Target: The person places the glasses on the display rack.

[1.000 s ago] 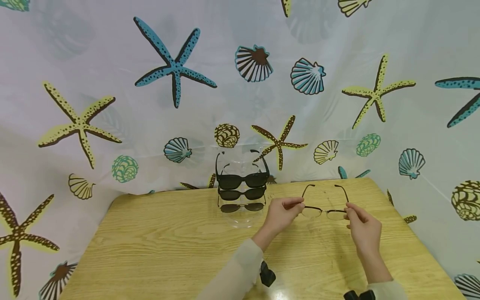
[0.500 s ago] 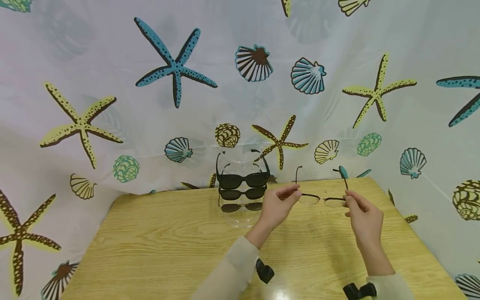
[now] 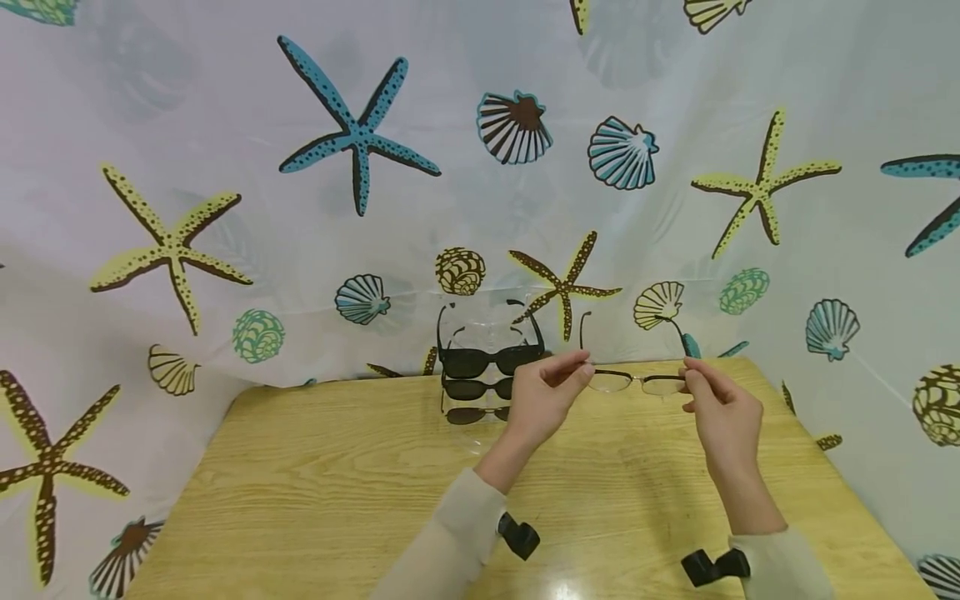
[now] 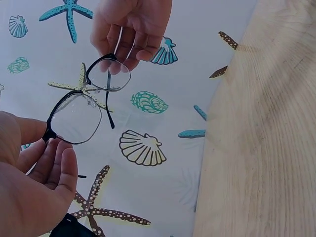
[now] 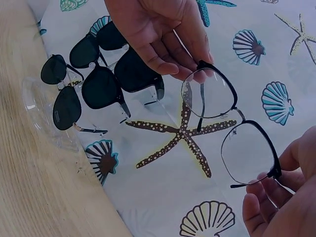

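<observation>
A pair of eyeglasses (image 3: pixel 637 379) with dark upper rims and clear lenses is held up above the right part of the table, temples unfolded and pointing away. My left hand (image 3: pixel 542 398) pinches one outer corner of the frame, where the temple joins. At the opposite corner my right hand (image 3: pixel 726 427) pinches the frame between thumb and fingers. In the left wrist view, both lenses of the eyeglasses (image 4: pixel 76 118) show between the two hands. In the head view the left hand partly covers the stacked sunglasses behind it.
Several dark sunglasses (image 5: pixel 101 86) sit one above another on a clear stand (image 5: pixel 39 111) at the table's back. The wooden table (image 3: pixel 315 475) reaches back to a white curtain (image 3: pixel 420 217) printed with starfish and shells.
Both hands have raised the eyeglasses and carried them a little to the left. The left hand now overlaps the sunglasses on the stand. The grip on the frame stays the same.
</observation>
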`<state>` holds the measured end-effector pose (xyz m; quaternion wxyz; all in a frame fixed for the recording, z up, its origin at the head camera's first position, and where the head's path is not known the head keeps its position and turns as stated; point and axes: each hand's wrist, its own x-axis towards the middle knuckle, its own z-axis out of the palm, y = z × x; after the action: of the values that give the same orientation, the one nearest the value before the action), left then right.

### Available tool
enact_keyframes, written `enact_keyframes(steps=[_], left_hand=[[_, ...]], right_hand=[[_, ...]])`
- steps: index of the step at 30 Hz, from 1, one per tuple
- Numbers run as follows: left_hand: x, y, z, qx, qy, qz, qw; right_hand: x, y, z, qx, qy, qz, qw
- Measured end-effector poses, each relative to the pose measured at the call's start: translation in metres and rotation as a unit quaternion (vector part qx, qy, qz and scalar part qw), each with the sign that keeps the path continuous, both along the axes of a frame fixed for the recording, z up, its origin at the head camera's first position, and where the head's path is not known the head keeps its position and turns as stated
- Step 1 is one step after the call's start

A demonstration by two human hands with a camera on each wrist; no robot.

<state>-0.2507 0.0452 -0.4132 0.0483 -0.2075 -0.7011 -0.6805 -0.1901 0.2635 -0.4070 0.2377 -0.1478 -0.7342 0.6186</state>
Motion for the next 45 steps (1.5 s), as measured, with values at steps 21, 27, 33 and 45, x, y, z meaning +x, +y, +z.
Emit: enact_keyframes(steps=[21,27,33,45], left_hand=[[0.008,-0.035,0.033,0.002,0.033,0.046,0.9984],[0.008,-0.052,0.036,-0.006,0.036,0.057,0.9977],[0.006,-0.067,0.038,-0.015,0.044,0.081,0.9956],[0.002,-0.101,0.042,-0.019,0.053,0.111,0.9923]], right_hand=[[-0.014,-0.032,0.026,-0.004,0.063,0.056,0.9964],[-0.02,-0.043,0.031,0.003,0.073,0.082,0.994],[-0.028,-0.056,0.032,0.006,0.084,0.097,0.9917],[-0.043,-0.087,0.038,0.012,0.087,0.134,0.987]])
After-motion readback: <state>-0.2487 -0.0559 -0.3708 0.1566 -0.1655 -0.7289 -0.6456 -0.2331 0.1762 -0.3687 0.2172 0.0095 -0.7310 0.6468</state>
